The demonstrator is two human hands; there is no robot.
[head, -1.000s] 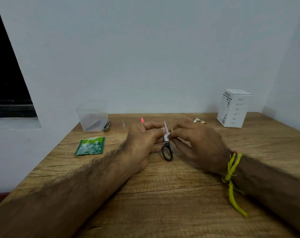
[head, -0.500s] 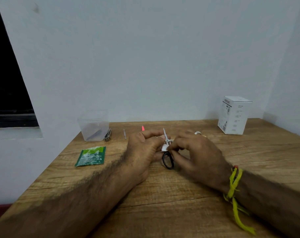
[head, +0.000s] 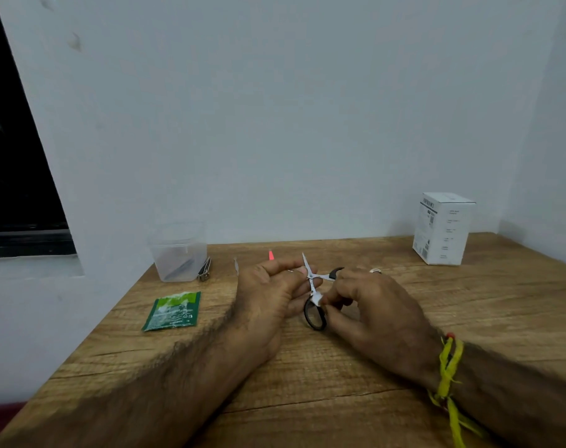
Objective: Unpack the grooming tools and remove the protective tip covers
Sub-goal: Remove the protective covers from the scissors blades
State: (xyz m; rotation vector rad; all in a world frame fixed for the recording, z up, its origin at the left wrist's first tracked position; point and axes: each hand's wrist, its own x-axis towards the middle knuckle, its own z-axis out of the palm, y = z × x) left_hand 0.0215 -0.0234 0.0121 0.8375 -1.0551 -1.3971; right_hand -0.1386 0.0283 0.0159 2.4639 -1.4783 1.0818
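Observation:
Small scissors with black handle rings are held just above the wooden table, between both hands. Their blades stand spread apart, one tip pointing up. My left hand pinches the scissors near the pivot with its fingertips. My right hand pinches a small white cover piece that sits just above the lower handle ring. The second black handle sticks out to the right above my right fingers.
At the back left stand a clear plastic container and nail clippers. A thin metal tool and a pink-tipped tool lie near them. A green sachet lies left; a white box stands back right.
The scissors have opened, one handle swinging out to the right. The white cover piece has come down from the blades to beside the lower handle ring.

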